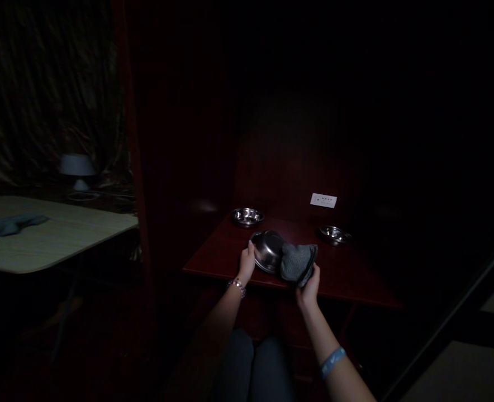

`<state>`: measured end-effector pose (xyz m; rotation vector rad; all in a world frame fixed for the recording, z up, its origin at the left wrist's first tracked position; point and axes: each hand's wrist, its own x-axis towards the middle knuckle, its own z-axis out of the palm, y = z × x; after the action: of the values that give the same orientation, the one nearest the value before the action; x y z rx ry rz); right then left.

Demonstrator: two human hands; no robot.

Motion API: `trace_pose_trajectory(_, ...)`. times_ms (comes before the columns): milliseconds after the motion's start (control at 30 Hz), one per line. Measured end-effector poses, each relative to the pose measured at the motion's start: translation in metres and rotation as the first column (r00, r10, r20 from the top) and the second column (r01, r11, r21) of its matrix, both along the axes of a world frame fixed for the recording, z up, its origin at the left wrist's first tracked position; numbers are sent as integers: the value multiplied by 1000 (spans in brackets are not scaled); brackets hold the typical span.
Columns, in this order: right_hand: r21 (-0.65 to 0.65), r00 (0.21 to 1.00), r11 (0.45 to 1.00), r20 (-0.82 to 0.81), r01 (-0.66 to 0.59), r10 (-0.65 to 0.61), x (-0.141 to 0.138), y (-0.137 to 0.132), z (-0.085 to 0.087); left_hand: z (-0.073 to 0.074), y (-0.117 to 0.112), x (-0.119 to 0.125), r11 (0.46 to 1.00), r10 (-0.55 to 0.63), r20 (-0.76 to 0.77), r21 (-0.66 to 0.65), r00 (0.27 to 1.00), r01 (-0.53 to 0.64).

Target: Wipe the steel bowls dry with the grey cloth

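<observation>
A shiny metal bowl (267,249) is tilted above the near part of the dark red table, its rounded outside facing up toward me. My left hand (247,262) grips its left rim, fingers closed on it. Against the bowl's right side lies a bunched grey cloth (296,261). My right hand (309,286) is closed around the cloth from below and the right; part of its fingers is hidden behind the fabric.
Metal bowls stand on the red table (213,254): one bowl (247,216) at the back left, another bowl (335,235) at the right. A socket plate (323,200) is on the back wall. Left, beyond a partition, a pale table (83,229) holds a bluish cloth (12,224); a lamp (77,167) stands behind.
</observation>
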<state>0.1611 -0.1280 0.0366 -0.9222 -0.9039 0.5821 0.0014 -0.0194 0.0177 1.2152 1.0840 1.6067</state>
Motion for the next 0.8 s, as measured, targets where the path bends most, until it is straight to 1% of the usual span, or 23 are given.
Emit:
trace_pose_trajectory(100,6,992,998,-115,58,-57,5,2,-2,0,0,0,1000,-18,3,0,1000,18)
trace_pose_trajectory(167,9,986,996,-140,94,-91,7,4,-2,-1,0,0,999,-36,15,-1,999,36)
trace_pose_trajectory(233,29,986,992,-121,123,-119,7,4,-2,-1,1,1,999,-47,28,-2,999,47)
trace_pose_trajectory(300,54,987,987,-60,152,-149,4,3,-1,-1,1,1,999,-52,35,-2,998,52)
trace_pose_trajectory(367,66,988,987,35,148,-150,-2,3,-1,-1,1,1,998,-58,36,2,998,58)
trace_pose_trajectory(433,60,982,996,171,68,-78,-11,3,-1,-1,1,1,998,-69,30,-4,997,70)
trace_pose_trajectory(467,52,963,999,268,17,-30,-15,4,-2,-1,1,1,997,-80,28,-10,996,80)
trace_pose_trajectory(500,42,924,999,382,-24,6,-19,5,-4,-1,1,1,995,-94,28,-15,995,95)
trace_pose_trajectory(533,38,866,998,500,-45,20,-22,7,-6,-1,1,1,994,-110,34,-18,993,110)
trace_pose_trajectory(600,50,717,998,697,-40,-6,-26,12,-12,-1,1,1,990,-137,61,-15,989,138)
trace_pose_trajectory(633,65,647,998,762,-22,-36,-26,15,-14,-1,1,1,989,-145,77,-12,986,146)
trace_pose_trajectory(700,109,536,994,837,30,-108,-24,20,-18,-1,2,1,988,-153,103,-9,983,155)
trace_pose_trajectory(800,193,403,978,891,79,-209,-18,22,-19,-2,2,2,984,-174,118,-7,978,176)
